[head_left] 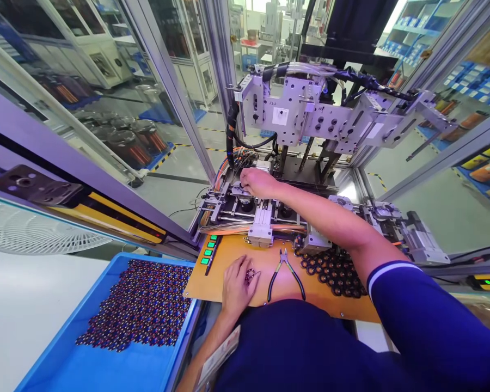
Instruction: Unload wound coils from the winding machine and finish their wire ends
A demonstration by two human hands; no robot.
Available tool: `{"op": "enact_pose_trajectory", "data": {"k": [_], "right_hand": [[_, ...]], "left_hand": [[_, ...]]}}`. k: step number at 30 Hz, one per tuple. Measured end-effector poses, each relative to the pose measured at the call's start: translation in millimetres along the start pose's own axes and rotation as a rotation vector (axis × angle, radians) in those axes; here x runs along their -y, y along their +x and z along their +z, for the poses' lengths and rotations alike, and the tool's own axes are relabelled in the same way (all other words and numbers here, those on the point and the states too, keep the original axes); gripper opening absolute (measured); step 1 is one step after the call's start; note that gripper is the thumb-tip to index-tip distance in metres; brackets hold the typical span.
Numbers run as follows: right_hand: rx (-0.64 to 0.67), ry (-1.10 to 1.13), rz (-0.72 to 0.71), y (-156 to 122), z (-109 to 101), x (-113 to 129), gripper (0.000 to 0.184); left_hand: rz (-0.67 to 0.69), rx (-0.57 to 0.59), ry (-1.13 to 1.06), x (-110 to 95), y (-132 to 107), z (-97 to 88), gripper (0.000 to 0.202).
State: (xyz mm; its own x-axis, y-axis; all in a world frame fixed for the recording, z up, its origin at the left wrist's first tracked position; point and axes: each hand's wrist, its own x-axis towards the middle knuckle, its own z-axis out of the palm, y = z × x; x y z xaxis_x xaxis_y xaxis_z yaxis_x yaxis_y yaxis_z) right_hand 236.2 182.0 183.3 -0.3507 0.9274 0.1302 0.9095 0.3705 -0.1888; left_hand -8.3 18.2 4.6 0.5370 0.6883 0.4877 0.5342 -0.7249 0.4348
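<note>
My right hand (258, 182) reaches into the machine and closes over a small part on the metal fixture (245, 204), fingers curled; what it grips is hidden. My left hand (237, 283) rests on the orange work board (228, 256), fingers curled around a small dark ring-shaped coil (250, 275). A pair of black-handled cutters (285, 272) lies on the board just right of that hand. A pile of dark ring coils (335, 269) lies under my right forearm.
A blue tray (85, 354) at the lower left holds many small coils (142, 305). Green buttons (209, 251) line the board's left edge. A metal head with cables (310, 111) hangs above the fixture. Glass guard panels enclose the machine; a white fan (28, 231) stands left.
</note>
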Motion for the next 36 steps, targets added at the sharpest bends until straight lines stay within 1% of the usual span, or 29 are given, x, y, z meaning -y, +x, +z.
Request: {"op": "enact_pose_trajectory", "data": {"k": [4, 7, 10, 15, 17, 19, 22, 24, 25, 27, 28, 30, 32, 34, 36], "right_hand": [[0.01, -0.026, 0.01, 2.3, 1.9, -0.2, 0.02], [0.012, -0.052, 0.008, -0.9, 1.0, 0.5, 0.021], [0.011, -0.081, -0.011, -11.8, 0.9, 1.5, 0.024], [0.012, -0.089, -0.063, -30.0, 7.0, 2.2, 0.03], [-0.017, -0.079, -0.07, -35.0, 7.6, 4.2, 0.033], [-0.079, -0.065, -0.069, -44.3, 4.9, 9.0, 0.037], [-0.23, -0.045, -0.042, -76.0, -3.5, 22.9, 0.043], [-0.327, -0.033, -0.022, -108.4, -9.4, 36.2, 0.045], [-0.379, -0.021, -0.02, -126.2, -11.8, 43.6, 0.044], [-0.505, 0.025, -0.028, -161.4, -15.2, 58.8, 0.043], [-0.565, 0.055, -0.027, -177.8, -16.2, 66.0, 0.043], [-0.649, 0.107, 0.002, -208.3, -16.7, 78.4, 0.043], [-0.671, 0.117, 0.07, -238.0, -15.4, 87.3, 0.043], [-0.68, 0.098, 0.158, -269.9, -11.5, 93.1, 0.043], [-0.683, 0.076, 0.265, -305.0, -4.1, 97.5, 0.042]], "left_hand": [[-0.012, 0.014, -0.013, -0.9, 0.3, -0.4, 0.039], [-0.014, 0.018, -0.015, -0.7, 0.0, -1.0, 0.039], [-0.01, 0.021, -0.02, 0.5, 0.1, -1.2, 0.04], [0.001, 0.003, -0.026, 0.3, 1.6, 1.7, 0.044], [0.005, -0.029, -0.026, -2.0, 0.3, 0.6, 0.049], [0.002, -0.075, -0.022, -4.0, -1.5, -5.9, 0.054], [-0.014, -0.15, -0.008, -1.8, 3.2, -27.9, 0.054], [-0.013, -0.179, -0.001, 4.1, 19.8, -46.7, 0.054], [-0.004, -0.183, 0.0, 7.7, 33.7, -55.4, 0.054], [0.021, -0.165, 0.005, 14.1, 71.5, -68.2, 0.056], [0.041, -0.135, 0.01, 15.9, 93.9, -71.5, 0.056], [0.099, -0.005, 0.074, 15.3, 139.9, -72.2, 0.06], [0.148, 0.106, 0.135, 10.0, 179.0, -67.6, 0.064], [0.161, 0.179, 0.187, 3.1, 205.0, -61.2, 0.065], [0.147, 0.224, 0.212, -2.1, 217.5, -55.7, 0.063]]}}
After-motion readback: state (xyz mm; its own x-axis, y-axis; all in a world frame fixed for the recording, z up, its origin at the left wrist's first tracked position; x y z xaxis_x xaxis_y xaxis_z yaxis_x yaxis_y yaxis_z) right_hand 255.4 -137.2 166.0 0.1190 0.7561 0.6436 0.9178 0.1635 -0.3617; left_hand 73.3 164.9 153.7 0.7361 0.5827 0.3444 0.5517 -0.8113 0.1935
